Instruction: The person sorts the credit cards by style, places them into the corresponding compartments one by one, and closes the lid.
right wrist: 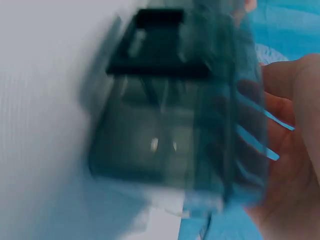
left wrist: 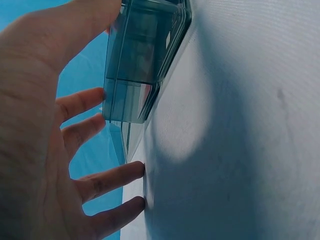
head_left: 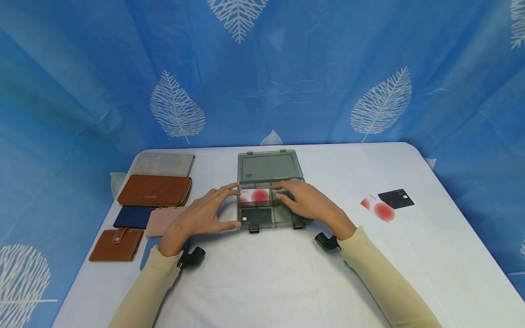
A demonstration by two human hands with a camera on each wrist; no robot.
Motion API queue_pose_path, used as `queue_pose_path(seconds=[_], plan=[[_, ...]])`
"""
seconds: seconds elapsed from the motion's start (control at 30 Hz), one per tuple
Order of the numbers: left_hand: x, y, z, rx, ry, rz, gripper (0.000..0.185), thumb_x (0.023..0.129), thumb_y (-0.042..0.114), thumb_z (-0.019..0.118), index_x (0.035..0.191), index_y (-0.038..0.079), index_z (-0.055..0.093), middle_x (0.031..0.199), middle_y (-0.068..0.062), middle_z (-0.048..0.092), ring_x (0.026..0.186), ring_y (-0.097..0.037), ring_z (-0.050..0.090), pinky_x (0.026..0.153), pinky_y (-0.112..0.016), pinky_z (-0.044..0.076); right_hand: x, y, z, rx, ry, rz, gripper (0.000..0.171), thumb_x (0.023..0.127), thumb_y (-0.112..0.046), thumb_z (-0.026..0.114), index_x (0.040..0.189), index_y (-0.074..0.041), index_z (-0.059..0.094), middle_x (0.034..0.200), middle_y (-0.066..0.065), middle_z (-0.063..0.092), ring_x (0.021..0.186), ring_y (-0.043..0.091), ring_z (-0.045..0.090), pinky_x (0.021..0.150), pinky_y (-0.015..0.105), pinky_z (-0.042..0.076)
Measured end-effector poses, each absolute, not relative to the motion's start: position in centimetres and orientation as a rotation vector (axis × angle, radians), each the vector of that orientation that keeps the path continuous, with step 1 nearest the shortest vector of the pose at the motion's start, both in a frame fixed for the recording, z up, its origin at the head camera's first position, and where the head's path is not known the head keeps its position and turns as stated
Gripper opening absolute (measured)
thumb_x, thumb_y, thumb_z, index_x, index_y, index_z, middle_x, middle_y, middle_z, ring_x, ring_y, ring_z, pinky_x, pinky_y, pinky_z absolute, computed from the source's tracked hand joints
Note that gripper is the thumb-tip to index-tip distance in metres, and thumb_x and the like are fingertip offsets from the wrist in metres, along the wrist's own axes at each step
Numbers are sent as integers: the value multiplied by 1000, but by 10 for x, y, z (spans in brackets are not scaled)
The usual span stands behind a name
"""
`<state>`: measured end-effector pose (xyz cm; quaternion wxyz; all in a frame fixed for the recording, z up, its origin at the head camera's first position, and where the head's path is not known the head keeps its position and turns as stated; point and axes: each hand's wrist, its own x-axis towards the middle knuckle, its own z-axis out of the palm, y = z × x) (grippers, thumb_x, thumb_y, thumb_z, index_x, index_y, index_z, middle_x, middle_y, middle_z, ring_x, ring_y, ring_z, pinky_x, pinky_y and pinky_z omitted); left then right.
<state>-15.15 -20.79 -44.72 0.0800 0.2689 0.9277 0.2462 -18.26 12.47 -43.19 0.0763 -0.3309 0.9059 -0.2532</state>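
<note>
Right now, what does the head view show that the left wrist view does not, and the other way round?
Only the head view shows the wallets, the two loose cards, the right hand and the red-and-white card inside the box. Only the left wrist view shows the box's side wall close up, edge-on. Both show the grey compartment box, the left hand and the white table.

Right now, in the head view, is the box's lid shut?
No: the lid lies folded back flat on the table, and cards show in the open box.

Grey pouch, brown zip wallet, navy wallet, pink wallet, two loose cards
</note>
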Motion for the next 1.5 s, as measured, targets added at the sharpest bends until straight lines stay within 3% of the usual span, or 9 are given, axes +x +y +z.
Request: queue_pose_path(seconds=[0.6,0.97,1.23,1.5], plan=[[-148,-212,-449,795,2781,758,87,87,60,84,158,21,53,177,1,29,151,-39,44,108,-69,48,-174,227,-429,-764,2945,-885,41,104,-16,74,143,-4,66,142,15,67,123,38,65,101,58,54],[-148,-208,-449,822,2781,745,86,88,59,84,158,20,52,177,1,29,150,-38,46,106,-67,51,-143,298,-437,-479,2998,-688,51,97,-16,81,143,-1,64,135,24,68,110,39,66,93,62,56],[-150,-208,-452,826,2767,754,85,88,62,82,158,21,53,178,0,28,150,-38,45,107,-67,50,-124,334,-442,-260,2961,-619,71,90,-26,89,147,2,58,143,38,55,126,57,53,99,75,49],[-150,-209,-453,820,2778,748,86,88,62,82,157,21,54,178,1,28,150,-38,45,106,-67,51,-119,352,-445,-227,2982,-634,77,84,-23,94,146,5,57,138,39,57,123,57,53,98,77,47]])
